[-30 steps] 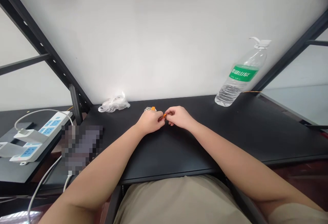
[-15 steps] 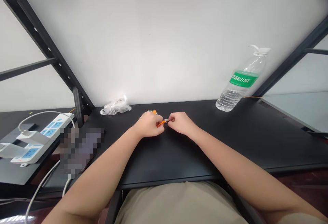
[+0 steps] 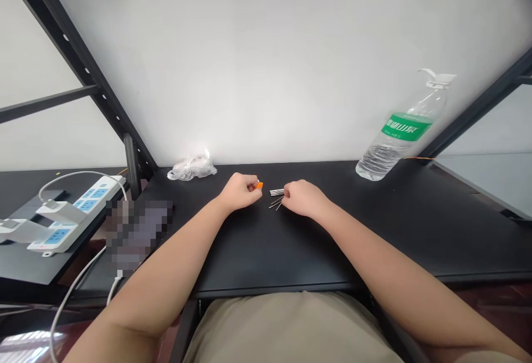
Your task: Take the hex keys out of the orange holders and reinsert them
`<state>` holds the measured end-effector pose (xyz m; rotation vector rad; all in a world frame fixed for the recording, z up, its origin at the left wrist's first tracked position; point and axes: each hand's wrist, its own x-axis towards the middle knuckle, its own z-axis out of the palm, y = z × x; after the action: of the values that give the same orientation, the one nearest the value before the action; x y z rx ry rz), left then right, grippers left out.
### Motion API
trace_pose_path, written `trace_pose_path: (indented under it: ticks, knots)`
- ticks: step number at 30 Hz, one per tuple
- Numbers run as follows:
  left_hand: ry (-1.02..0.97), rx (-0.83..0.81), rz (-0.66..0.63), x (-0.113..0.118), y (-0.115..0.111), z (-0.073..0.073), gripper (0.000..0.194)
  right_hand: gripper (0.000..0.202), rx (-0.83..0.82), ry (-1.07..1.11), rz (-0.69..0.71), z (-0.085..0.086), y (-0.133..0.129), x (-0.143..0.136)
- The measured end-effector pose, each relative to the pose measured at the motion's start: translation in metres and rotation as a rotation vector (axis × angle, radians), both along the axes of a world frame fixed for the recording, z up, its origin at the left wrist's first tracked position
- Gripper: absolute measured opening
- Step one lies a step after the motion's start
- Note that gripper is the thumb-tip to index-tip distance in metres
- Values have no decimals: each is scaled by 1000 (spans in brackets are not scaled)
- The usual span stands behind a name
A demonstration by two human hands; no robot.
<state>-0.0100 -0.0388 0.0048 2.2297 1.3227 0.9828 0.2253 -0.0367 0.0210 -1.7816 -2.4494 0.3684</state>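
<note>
My left hand (image 3: 240, 191) is closed around a small orange plastic piece (image 3: 258, 185), with a bit of bright metal showing at its upper edge. The fingers hide most of that piece, so its kind is unclear. Across a short gap, my right hand (image 3: 304, 197) is closed, its fingertips on several thin silvery metal rods (image 3: 276, 192). They stick out to the left of the fingers. Some lie parallel and others fan out toward me; their right ends are hidden in the hand. Both hands are low over the black tabletop (image 3: 274, 252).
A large water bottle (image 3: 401, 127) with a green label leans against the wall at the back right. At the back left lies a crumpled clear plastic bag (image 3: 192, 167). A power strip (image 3: 78, 216) with chargers and a blurred-out dark device (image 3: 141, 235) are on the left.
My hands have moved apart from each other. The orange piece stays in the left hand, and the metal rods now show separately, fanned out at the right hand's fingertips. The view has shifted slightly.
</note>
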Motion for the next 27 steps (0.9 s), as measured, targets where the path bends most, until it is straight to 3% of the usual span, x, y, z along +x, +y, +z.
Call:
trace_pose_path:
  ticks: [9, 16, 27]
  knots:
    - [-18, -25, 0, 0, -1, 1, 21, 6, -122, 173, -21, 6, -2, 3]
    - [-27, -35, -10, 0, 0, 0, 19, 6, -97, 208, -16, 6, -2, 1]
    - [-16, -50, -7, 1, 0, -1, 21, 12, -33, 40, 51, 5, -1, 5]
